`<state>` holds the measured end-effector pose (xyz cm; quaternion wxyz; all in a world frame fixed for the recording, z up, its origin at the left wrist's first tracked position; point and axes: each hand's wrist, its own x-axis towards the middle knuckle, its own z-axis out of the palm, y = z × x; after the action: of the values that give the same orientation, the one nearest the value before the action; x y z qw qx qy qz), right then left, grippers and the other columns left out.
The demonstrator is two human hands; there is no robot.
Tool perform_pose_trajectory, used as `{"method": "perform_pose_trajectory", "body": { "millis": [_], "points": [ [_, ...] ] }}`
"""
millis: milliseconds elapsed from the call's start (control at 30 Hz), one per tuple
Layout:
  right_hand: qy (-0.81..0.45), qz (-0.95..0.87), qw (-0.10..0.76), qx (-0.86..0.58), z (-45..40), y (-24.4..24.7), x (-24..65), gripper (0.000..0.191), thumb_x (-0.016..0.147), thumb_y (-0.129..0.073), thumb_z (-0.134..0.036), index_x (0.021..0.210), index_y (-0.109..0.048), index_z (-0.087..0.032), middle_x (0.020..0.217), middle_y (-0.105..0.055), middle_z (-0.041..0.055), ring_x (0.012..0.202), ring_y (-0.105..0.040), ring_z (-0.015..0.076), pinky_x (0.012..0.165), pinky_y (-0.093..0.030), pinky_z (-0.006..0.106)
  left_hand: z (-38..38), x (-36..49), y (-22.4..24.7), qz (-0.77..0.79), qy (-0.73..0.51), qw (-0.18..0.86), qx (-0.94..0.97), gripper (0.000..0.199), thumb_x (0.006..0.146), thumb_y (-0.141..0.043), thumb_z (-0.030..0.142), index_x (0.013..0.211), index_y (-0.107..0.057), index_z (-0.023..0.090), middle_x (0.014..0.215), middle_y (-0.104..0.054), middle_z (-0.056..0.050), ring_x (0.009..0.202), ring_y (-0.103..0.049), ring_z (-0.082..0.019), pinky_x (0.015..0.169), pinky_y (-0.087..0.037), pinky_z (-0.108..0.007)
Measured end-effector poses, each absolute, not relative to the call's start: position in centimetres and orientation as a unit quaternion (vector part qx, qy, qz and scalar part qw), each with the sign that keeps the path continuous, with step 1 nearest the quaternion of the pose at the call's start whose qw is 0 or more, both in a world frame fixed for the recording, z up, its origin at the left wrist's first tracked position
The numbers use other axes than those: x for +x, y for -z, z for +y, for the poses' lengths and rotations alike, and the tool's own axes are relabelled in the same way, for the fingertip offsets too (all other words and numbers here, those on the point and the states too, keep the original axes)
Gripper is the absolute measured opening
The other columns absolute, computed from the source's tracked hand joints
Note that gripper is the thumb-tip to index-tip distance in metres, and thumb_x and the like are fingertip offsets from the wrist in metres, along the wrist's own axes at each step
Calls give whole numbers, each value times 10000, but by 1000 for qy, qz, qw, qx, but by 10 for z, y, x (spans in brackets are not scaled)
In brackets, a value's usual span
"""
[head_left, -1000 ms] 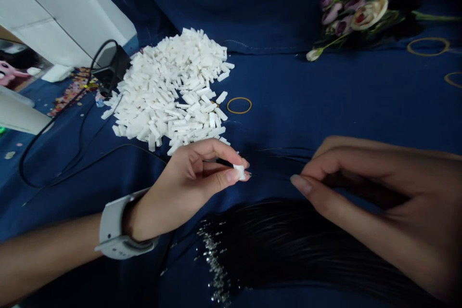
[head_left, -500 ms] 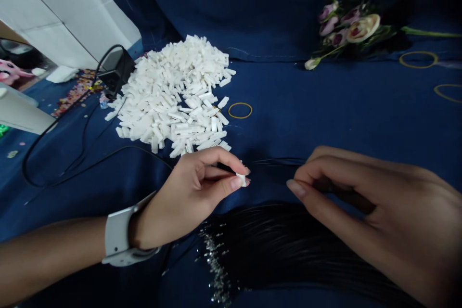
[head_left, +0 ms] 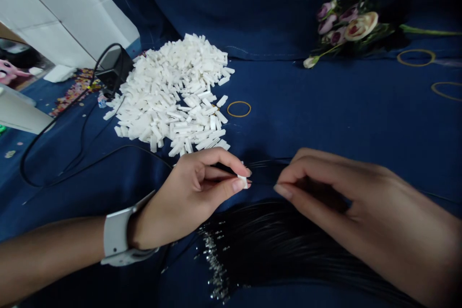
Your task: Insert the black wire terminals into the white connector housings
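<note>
My left hand (head_left: 202, 187), with a grey watch band (head_left: 118, 238) at the wrist, pinches a small white piece (head_left: 243, 181) between thumb and fingertips. To its right, my right hand (head_left: 346, 207) has thumb and forefinger pressed together; thin dark strands (head_left: 269, 161) run between the two hands, but what its fingertips hold is too small to make out. Beneath the hands lies a bundle of black cords (head_left: 274, 245) with shiny metal ends (head_left: 215, 262) at its left. A heap of small white pieces (head_left: 173, 91) lies beyond my left hand.
A black adapter (head_left: 114, 71) with a looping cable (head_left: 31, 139) sits left of the heap. Artificial flowers (head_left: 361, 26) lie at the back right. Yellow rubber bands, one (head_left: 238, 109) beside the heap, rest on the blue cloth (head_left: 325, 106). A white cup (head_left: 21, 110) stands at the left.
My right hand has moved left, closer to my left hand. The left hand keeps its pinch on the white piece and has hardly moved.
</note>
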<state>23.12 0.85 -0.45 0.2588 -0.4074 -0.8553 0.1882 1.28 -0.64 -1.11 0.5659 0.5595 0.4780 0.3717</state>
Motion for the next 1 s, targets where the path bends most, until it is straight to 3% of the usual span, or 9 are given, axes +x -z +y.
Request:
{"method": "perform_pose_trajectory", "body": {
  "millis": [100, 267, 500, 633, 700, 867, 1000],
  "points": [
    [-221, -865, 253, -374, 4, 8, 226, 138, 979, -490, -239, 869, -574, -246, 802, -611, -45, 590, -573, 66, 479, -414, 186, -8, 14, 10, 473, -363, 577, 558, 24, 851, -705, 215, 840, -687, 204, 867, -761, -16, 827, -725, -147, 752, -577, -217],
    [-210, -878, 271, -333, -1, 14, 225, 132, 992, -448, -166, 928, -554, -212, 885, -588, -9, 682, -582, 78, 575, -443, 206, -9, 14, 9, 474, -364, 580, 553, 37, 842, -708, 193, 813, -698, 213, 855, -761, -2, 810, -721, -137, 731, -572, -201],
    [-56, -915, 264, -301, -10, 8, 226, 91, 914, -542, -135, 955, -594, -198, 971, -584, 48, 812, -532, 195, 693, -408, 367, -5, 15, 9, 484, -360, 579, 548, 29, 830, -718, 198, 849, -697, 194, 811, -760, -12, 789, -732, -159, 726, -579, -231],
    [-164, -933, 186, -260, -14, 9, 219, 273, 975, -398, -125, 799, -590, -204, 825, -569, 25, 737, -527, 181, 667, -419, 356, -3, 13, 8, 470, -368, 585, 549, 44, 850, -698, 160, 874, -698, 197, 899, -770, -1, 848, -738, -126, 792, -567, -189],
    [-189, -922, 195, -275, -14, 12, 216, 311, 993, -379, -158, 747, -563, -201, 795, -569, 24, 700, -524, 176, 642, -421, 348, -3, 13, 8, 473, -362, 584, 551, 38, 854, -702, 182, 886, -702, 202, 914, -775, -2, 851, -740, -128, 793, -568, -191],
    [-191, -901, 214, -325, -13, 14, 218, 247, 991, -403, -170, 778, -520, -211, 801, -574, 20, 696, -542, 166, 604, -422, 326, -1, 12, 9, 476, -368, 589, 539, 56, 838, -725, 190, 891, -710, 198, 918, -780, -11, 846, -754, -147, 796, -580, -207],
    [-150, -874, 254, -386, -11, 10, 224, 187, 1003, -402, -226, 849, -509, -225, 817, -608, 4, 628, -573, 131, 532, -413, 293, 0, 12, 7, 476, -379, 602, 517, 70, 818, -749, 164, 873, -713, 189, 904, -780, -3, 825, -763, -128, 773, -572, -157]
  ]
}}
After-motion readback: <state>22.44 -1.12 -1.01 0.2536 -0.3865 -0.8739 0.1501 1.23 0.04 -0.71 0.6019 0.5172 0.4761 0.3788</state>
